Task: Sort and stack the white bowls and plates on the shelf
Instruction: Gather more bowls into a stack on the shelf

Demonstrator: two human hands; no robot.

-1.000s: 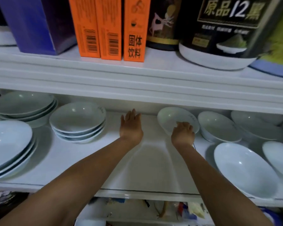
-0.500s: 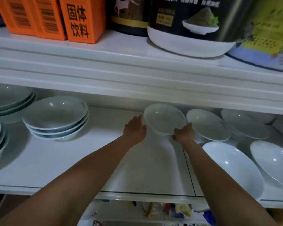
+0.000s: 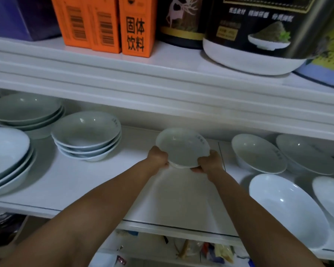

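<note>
Lifted since the earlier frame, the bowl (image 3: 182, 148) is gripped by left hand (image 3: 158, 158) and right hand (image 3: 208, 160), ready for the stack (image 3: 87, 135).

left hand (image 3: 158, 158) and right hand (image 3: 208, 161) grip small white bowl (image 3: 181, 146) above shelf (image 3: 104, 182).

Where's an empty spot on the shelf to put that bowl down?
The widest bare patch is the middle of the shelf, below the held bowl, between the three-bowl stack and the right-side bowl. A smaller strip lies in front of that stack, beside the big plate stack. Both ends are crowded with dishes.
</note>
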